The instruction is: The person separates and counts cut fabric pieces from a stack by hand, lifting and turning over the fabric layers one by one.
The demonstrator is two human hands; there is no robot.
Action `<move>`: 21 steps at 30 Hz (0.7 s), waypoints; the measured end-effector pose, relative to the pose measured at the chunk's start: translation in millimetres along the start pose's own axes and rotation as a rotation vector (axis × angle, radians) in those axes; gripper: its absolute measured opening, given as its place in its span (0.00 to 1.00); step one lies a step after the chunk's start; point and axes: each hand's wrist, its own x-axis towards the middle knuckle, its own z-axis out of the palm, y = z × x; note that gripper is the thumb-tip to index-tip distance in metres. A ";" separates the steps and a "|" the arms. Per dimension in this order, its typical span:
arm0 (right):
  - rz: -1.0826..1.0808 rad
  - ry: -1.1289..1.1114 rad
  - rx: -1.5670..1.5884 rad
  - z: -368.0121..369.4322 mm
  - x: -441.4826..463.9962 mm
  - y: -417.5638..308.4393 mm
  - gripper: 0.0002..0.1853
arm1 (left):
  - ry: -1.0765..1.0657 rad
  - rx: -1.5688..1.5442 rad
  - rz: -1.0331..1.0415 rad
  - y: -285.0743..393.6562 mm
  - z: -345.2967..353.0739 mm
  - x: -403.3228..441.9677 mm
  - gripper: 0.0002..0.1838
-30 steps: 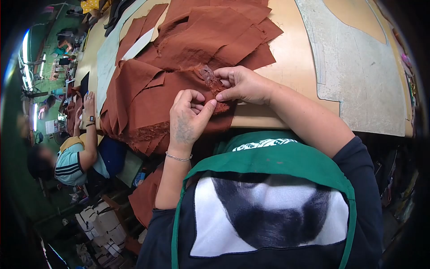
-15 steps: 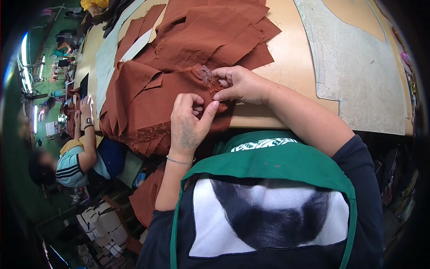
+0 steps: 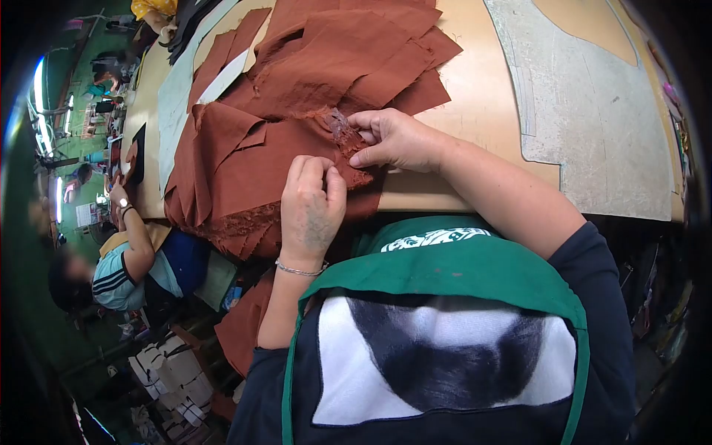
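A heap of rust-brown fabric pieces (image 3: 259, 167) with frayed edges lies on the table and hangs over its front edge. My right hand (image 3: 393, 141) pinches the frayed edge of the fabric, beside a crumpled, clear-looking strip (image 3: 341, 127). To its left, my left hand (image 3: 314, 196) is closed, thumb against the curled fingers, over the same fabric. Whatever its fingertips hold is too small to make out.
A grey pattern sheet (image 3: 586, 111) covers the right part of the tan table (image 3: 482, 96). A pale sheet (image 3: 172, 111) lies at the left. Beyond the heap's left side sits a co-worker (image 3: 122, 274); another person's yellow sleeve (image 3: 154, 7) shows at the top left. White bundles (image 3: 174, 374) stand below left.
My left thumb has moved from near my right fingertips back against my left fingers, closing that hand. The right hand has barely shifted. The seated co-worker's arms have moved lower.
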 end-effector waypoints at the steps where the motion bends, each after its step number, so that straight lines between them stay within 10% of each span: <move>1: 0.007 0.003 0.002 0.4 -0.9 -1.8 0.24 | -0.011 -0.021 -0.008 -1.2 -1.7 0.3 0.02; 12: -0.094 0.007 0.032 -2.6 8.7 12.2 0.30 | -0.031 -0.288 -0.156 -20.2 -14.3 5.2 0.03; 21: -0.357 0.406 -0.593 15.6 7.5 14.2 0.30 | 0.067 -0.073 0.210 -18.8 -0.1 8.3 0.11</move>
